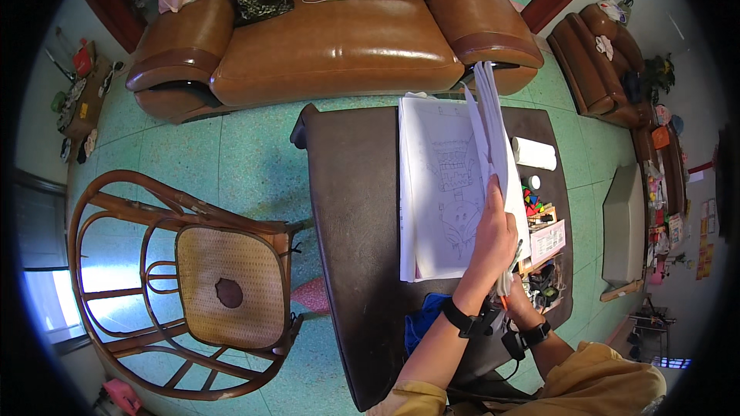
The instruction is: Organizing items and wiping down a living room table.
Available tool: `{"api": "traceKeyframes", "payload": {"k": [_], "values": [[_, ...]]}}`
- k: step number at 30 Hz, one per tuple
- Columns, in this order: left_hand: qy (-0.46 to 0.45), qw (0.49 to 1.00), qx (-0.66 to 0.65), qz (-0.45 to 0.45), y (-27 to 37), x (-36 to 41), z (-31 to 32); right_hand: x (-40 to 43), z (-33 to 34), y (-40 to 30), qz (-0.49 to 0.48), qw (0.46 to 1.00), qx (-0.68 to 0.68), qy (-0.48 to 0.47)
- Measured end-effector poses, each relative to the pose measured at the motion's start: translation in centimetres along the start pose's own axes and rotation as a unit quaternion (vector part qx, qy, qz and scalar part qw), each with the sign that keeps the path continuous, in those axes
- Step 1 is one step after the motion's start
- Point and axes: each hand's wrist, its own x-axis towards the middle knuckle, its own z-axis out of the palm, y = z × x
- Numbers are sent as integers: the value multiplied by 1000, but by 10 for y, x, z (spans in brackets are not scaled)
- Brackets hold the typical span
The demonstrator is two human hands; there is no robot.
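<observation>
A large pad of drawing paper (433, 185) lies on the dark brown leather-look table (358, 185). Its exposed page carries a pencil drawing of a round-faced figure with a tall, patterned top. My left hand (497, 237) grips a thick sheaf of raised pages (491, 110), which stands on edge at the pad's right side. By the lower end of that sheaf is my right hand (518, 300), its fingers mostly hidden. A thin orange stick-like thing (503, 303) shows beside it; whether the hand grips this or the pages is unclear. Both wrists wear black bands.
Along the table's right side are a white roll (534, 153), a white-capped bottle (533, 182), a multicoloured puzzle (532, 202) and a box of small items (543, 289). Blue cloth (423, 319) lies near my left forearm. A rattan chair (231, 283) stands left; a brown leather sofa (335, 40) is beyond.
</observation>
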Motion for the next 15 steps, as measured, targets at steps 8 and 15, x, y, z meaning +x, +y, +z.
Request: {"api": "traceKeyframes", "payload": {"k": [8, 15], "values": [[77, 961, 99, -245, -12, 2, -43, -5, -8, -4, 0, 999, -48, -21], [184, 910, 288, -236, -47, 3, -89, -4, -16, -4, -16, 999, -16, -36]]}}
